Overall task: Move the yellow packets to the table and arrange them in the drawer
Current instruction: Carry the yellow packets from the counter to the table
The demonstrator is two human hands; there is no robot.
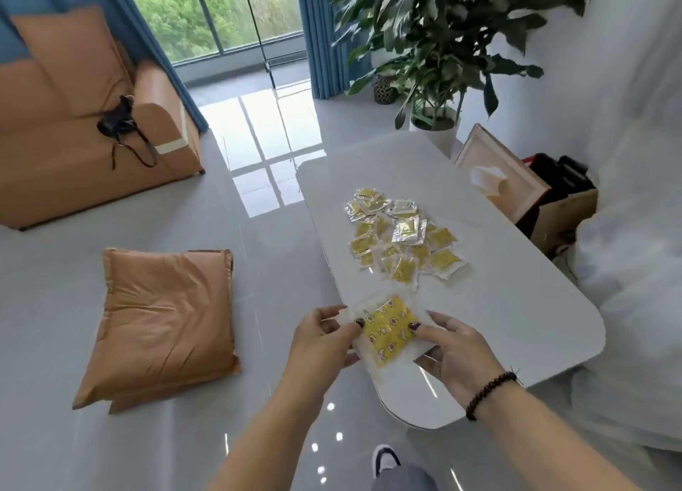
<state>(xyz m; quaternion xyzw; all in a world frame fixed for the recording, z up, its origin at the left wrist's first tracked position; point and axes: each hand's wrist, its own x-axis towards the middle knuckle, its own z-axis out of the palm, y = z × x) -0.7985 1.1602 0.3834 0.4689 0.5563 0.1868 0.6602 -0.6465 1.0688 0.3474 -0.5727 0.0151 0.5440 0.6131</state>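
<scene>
A white table [516, 269] is standing in a bright room with a shiny grey floor. On its middle a heap of yellow packets [400, 234] is lying, many of them overlapping, some showing a silver side. Right of the table a framed picture [498, 177] is leaning next to a cardboard box [568, 214], and a big green plant [443, 29] is rising behind the far end. On the floor to the left an orange cushion [162, 324] is lying, well apart from the table. Farther back an orange sofa [73, 121] is carrying a black strap [121, 129]. Nothing is lying between the hands and the heap.

Both hands are reaching forward over the near corner of the table. The left hand [324, 339] is pinching the left edge of one yellow packet [389, 330] with thumb and fingers. The right hand [450, 350], wearing a dark bead bracelet [491, 389] on the wrist, is gripping the right edge of the same packet. The packet is being held flat, face up, near the heap but not touching it.
</scene>
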